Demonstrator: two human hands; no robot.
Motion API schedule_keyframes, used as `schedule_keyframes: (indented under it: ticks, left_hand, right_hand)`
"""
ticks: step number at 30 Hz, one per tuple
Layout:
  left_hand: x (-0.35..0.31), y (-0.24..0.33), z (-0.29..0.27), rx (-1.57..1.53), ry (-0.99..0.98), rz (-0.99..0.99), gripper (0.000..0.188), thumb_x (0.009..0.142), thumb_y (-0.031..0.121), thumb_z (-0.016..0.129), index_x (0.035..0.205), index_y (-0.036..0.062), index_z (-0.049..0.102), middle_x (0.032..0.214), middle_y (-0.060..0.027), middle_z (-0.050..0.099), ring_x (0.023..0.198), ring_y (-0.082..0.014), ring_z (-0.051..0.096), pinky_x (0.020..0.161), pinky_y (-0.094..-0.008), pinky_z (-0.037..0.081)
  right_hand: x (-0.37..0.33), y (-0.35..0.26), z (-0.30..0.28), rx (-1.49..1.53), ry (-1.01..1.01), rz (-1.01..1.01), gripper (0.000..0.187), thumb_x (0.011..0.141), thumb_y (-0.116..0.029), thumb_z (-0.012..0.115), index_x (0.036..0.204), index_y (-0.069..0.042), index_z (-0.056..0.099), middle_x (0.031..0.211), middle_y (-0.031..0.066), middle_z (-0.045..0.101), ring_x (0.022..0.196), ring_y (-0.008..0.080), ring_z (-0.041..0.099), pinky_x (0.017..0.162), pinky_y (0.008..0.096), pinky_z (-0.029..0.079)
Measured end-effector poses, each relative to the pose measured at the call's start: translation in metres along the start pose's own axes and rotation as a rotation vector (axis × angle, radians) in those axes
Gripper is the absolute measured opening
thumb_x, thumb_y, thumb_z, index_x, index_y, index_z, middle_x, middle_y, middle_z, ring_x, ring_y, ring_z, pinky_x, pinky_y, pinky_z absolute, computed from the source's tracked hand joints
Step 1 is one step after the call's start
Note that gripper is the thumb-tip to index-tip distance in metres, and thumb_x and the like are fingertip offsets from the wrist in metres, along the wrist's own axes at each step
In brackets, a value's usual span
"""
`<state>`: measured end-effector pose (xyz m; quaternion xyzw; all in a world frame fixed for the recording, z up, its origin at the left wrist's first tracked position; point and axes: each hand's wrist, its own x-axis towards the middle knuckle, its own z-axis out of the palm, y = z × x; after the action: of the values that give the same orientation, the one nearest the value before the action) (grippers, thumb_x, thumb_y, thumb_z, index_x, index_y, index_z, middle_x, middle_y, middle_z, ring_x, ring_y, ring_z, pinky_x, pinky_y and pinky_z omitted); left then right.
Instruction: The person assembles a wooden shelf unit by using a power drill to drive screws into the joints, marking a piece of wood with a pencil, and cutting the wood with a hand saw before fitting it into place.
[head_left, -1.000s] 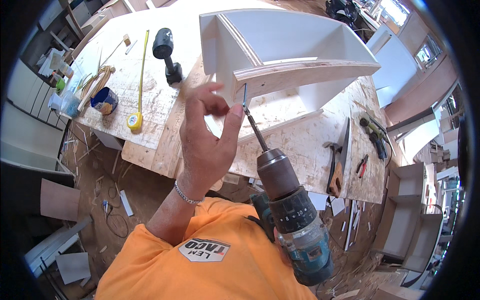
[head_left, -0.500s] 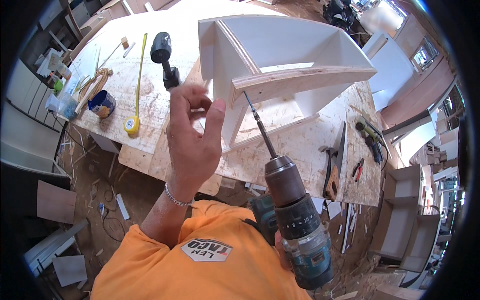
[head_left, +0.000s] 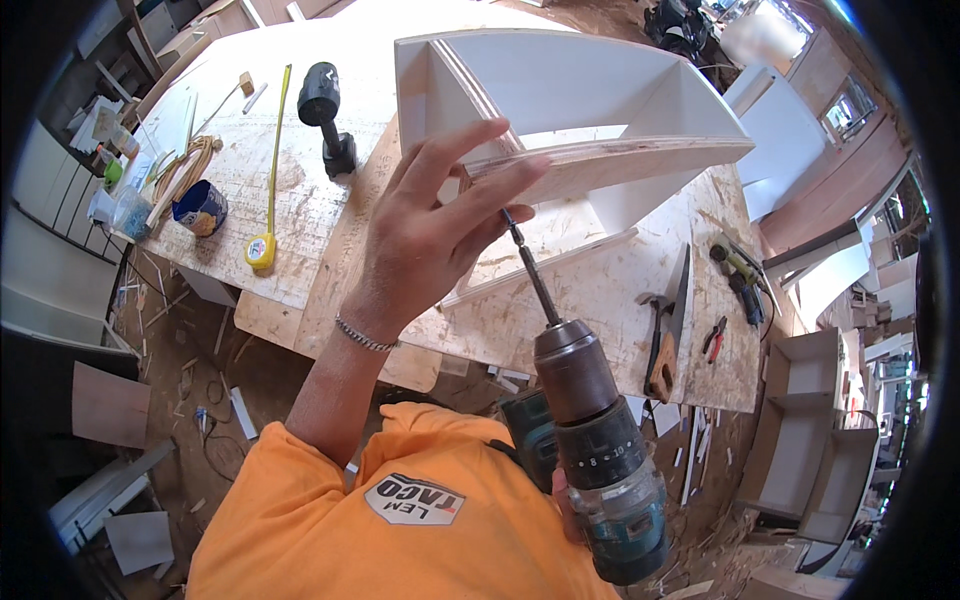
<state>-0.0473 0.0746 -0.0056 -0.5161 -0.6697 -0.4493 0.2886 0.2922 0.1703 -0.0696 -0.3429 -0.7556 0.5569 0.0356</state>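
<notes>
In my right hand (head_left: 565, 508), mostly hidden behind the tool, is a teal and black cordless drill (head_left: 600, 460). A long dark bit (head_left: 540, 285) runs from its chuck up to the corner of a small white-faced plywood cabinet (head_left: 640, 165) on the bench. My left hand (head_left: 430, 215), a chain bracelet at its wrist, reaches over that same corner. Its fingers are spread and stretched across the panel's edge, with one fingertip beside the bit's tip. The hand covers the exact spot where the bit meets the wood.
On the worktable (head_left: 290, 150) lie a black cordless driver (head_left: 322, 105), a yellow tape measure (head_left: 260, 250) with its blade out, and a blue tin (head_left: 200, 208). At the right are a hammer (head_left: 655, 330), a handsaw (head_left: 675, 335), red pliers (head_left: 714, 338) and a green power tool (head_left: 738, 270). Offcuts litter the floor.
My left hand has moved up and right from beside the cabinet onto its corner, and its curled fingers have spread out. The drill has shifted only slightly.
</notes>
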Motion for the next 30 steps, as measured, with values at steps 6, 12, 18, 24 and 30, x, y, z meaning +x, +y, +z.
schedule_keyframes:
  ticks: [6,12,18,24,30]
  left_hand:
    - [0.017,0.003,0.018,0.118,0.113,0.028,0.049,0.082,0.031,0.079,0.13,0.0215,0.071,0.126,-0.0083,0.068,0.119,-0.0286,0.065,0.107,-0.0432,0.049]
    - [0.019,0.0,0.029,0.162,0.21,0.058,0.042,0.096,0.034,0.067,0.131,0.0107,0.069,0.106,-0.0061,0.073,0.112,-0.0255,0.068,0.103,-0.0412,0.052]
    - [0.02,-0.004,0.045,0.084,0.324,0.022,0.036,0.107,0.033,0.054,0.124,0.0065,0.071,0.098,-0.0065,0.074,0.105,-0.0242,0.068,0.099,-0.0395,0.053]
    - [0.015,-0.002,0.042,0.118,0.316,0.031,0.034,0.108,0.032,0.052,0.121,0.0069,0.071,0.1,-0.007,0.073,0.105,-0.0254,0.068,0.097,-0.0388,0.053]
    - [0.019,-0.004,0.044,0.081,0.322,0.036,0.031,0.108,0.029,0.053,0.118,0.0061,0.072,0.102,-0.0076,0.073,0.105,-0.0259,0.069,0.1,-0.0403,0.054]
  right_hand:
    - [0.002,0.01,0.0,-0.009,-0.029,-0.012,0.029,0.082,-0.025,0.085,0.103,-0.011,0.071,0.09,0.0009,0.071,0.082,0.0154,0.069,0.074,0.0315,0.056]
    - [0.001,0.014,-0.001,-0.031,-0.026,0.005,0.028,0.082,-0.025,0.085,0.103,-0.011,0.072,0.091,0.0006,0.072,0.082,0.0152,0.069,0.073,0.0314,0.056]
    - [0.0,0.01,0.001,-0.064,-0.017,0.037,0.027,0.082,-0.026,0.085,0.102,-0.012,0.072,0.091,0.0004,0.072,0.082,0.015,0.07,0.073,0.0312,0.057]
    - [0.001,0.017,0.003,-0.063,-0.04,0.021,0.027,0.082,-0.027,0.085,0.101,-0.012,0.073,0.091,0.0002,0.073,0.082,0.0148,0.07,0.073,0.031,0.057]
    - [-0.006,0.015,0.002,-0.075,-0.019,0.035,0.026,0.082,-0.028,0.084,0.1,-0.013,0.073,0.092,-0.0001,0.074,0.082,0.0146,0.071,0.073,0.0308,0.057]
